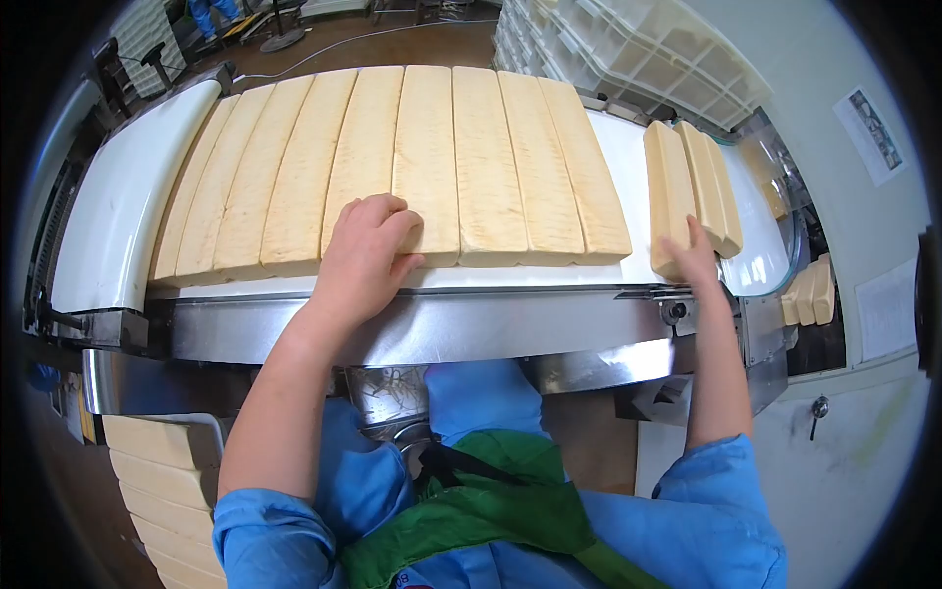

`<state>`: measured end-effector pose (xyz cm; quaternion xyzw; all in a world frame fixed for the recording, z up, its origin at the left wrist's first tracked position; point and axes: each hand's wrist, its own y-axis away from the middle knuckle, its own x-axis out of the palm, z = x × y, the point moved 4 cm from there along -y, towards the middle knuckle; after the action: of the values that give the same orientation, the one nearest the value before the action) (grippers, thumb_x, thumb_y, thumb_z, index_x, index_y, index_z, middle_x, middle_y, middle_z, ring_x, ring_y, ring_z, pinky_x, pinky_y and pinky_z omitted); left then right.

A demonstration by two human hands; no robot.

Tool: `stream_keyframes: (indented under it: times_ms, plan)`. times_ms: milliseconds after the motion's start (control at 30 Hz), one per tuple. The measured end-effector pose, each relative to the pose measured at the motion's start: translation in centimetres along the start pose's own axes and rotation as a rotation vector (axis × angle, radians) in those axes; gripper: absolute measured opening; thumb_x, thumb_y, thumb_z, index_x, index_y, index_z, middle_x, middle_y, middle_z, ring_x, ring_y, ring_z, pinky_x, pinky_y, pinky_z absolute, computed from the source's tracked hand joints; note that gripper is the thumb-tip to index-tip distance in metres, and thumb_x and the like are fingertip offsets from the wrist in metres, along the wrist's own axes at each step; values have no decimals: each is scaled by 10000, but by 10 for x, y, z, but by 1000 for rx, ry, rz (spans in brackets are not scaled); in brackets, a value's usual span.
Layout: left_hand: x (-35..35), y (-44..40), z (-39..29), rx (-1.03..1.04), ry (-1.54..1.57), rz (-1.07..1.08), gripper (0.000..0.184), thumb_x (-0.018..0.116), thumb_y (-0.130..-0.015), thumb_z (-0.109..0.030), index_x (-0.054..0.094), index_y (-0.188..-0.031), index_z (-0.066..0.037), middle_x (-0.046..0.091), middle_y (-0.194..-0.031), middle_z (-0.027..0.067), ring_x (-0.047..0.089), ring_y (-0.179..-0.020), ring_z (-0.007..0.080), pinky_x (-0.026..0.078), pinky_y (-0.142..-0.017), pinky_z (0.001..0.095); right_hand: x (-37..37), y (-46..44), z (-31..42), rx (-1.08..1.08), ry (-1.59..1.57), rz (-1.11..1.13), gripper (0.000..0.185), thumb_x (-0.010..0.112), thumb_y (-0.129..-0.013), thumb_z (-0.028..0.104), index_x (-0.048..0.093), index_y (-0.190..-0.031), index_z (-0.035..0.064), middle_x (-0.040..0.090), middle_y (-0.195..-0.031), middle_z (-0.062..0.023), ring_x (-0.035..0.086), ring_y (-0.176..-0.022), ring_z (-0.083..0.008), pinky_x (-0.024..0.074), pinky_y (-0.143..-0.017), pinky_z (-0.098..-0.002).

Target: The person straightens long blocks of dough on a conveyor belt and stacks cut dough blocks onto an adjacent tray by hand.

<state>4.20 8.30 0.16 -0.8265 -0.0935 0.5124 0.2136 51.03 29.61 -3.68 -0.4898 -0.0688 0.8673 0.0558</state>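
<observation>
Long pale loaf-like blocks lie side by side in a row across the white belt. My left hand rests on the near ends of the middle blocks, its fingers curled over their top; whether it grips one cannot be made out. At the right, my right hand is on the near end of a separate block, thumb on its face and fingers along its right side. Two more blocks stand just right of that one.
Stacked white crates stand behind at the right. A steel rail edges the belt. More blocks sit in a pile at lower left and in a group at far right. Part of a person in blue shows at top left.
</observation>
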Motion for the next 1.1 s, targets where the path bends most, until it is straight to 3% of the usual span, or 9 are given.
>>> stream_keyframes:
  times_ms: [367, 433, 467, 533, 633, 733, 900, 967, 1100]
  plan:
    - [1, -3, -1, -44, -14, 30, 484, 829, -688, -108, 626, -1124, -50, 578, -1171, 154, 531, -1123, 346, 448, -965, 415, 52, -2, 68, -431, -217, 126, 639, 737, -724, 204, 571, -1326, 69, 566, -1323, -174, 569, -1202, -277, 441, -1037, -356]
    - [0, -2, 0, -47, -8, 31, 504, 831, -686, -112, 625, -1141, -48, 575, -1175, 158, 530, -1123, 348, 447, -967, 417, 49, -35, 30, -132, -526, 272, 481, 697, -804, 116, 602, -1268, 32, 596, -1300, -149, 594, -1151, -223, 451, -986, -316]
    - [0, -1, 0, -49, -15, 28, 507, 830, -685, -112, 624, -1143, -47, 574, -1176, 158, 529, -1124, 349, 447, -968, 417, 45, -58, 1, -320, -419, 73, 463, 720, -818, 194, 614, -1238, 33, 635, -1223, -174, 608, -1131, -272, 479, -959, -365]
    - [-1, 0, 1, -49, -26, 25, 513, 830, -684, -110, 622, -1148, -44, 573, -1177, 157, 528, -1125, 350, 446, -970, 418, 4, -56, 14, -194, 356, -317, 501, 735, -813, 320, 631, -1189, 5, 657, -1139, -210, 616, -1101, -328, 490, -944, -423]
    - [0, 1, 1, -56, -41, 12, 510, 825, -687, -109, 620, -1149, -43, 572, -1179, 157, 527, -1128, 350, 444, -974, 418, 3, -53, 6, 61, 656, -246, 573, 725, -800, 383, 618, -1187, -26, 647, -1117, -240, 622, -1053, -380, 489, -940, -462]
    - [-3, 2, 4, -59, -28, 12, 506, 824, -692, -110, 619, -1150, -44, 572, -1176, 157, 526, -1129, 349, 444, -975, 416, 9, -47, 1, 142, 515, -218, 616, 715, -800, 385, 589, -1219, -49, 631, -1150, -256, 634, -1034, -381, 500, -931, -438]
    - [-9, 3, 6, -94, -29, 51, 508, 828, -695, -112, 618, -1152, -44, 571, -1177, 156, 524, -1132, 348, 445, -975, 417, -13, -43, -59, 395, -498, -76, 599, 664, -855, 408, 585, -1254, -31, 665, -1114, -164, 651, -1006, -283, 522, -850, -375]
    - [-7, 2, 5, -90, -41, 52, 509, 828, -696, -113, 617, -1154, -45, 569, -1181, 156, 523, -1133, 347, 444, -975, 418, -25, -33, -55, 434, -624, -28, 598, 652, -863, 423, 592, -1250, -28, 676, -1109, -145, 654, -1008, -263, 525, -835, -366]
    - [-5, 2, 3, -69, -51, 39, 511, 828, -698, -118, 617, -1158, -47, 565, -1192, 159, 522, -1136, 347, 443, -977, 423, -7, -39, -51, 154, -78, -41, 666, 716, -793, 399, 570, -1255, -58, 677, -1146, -194, 663, -1032, -308, 519, -869, -392]
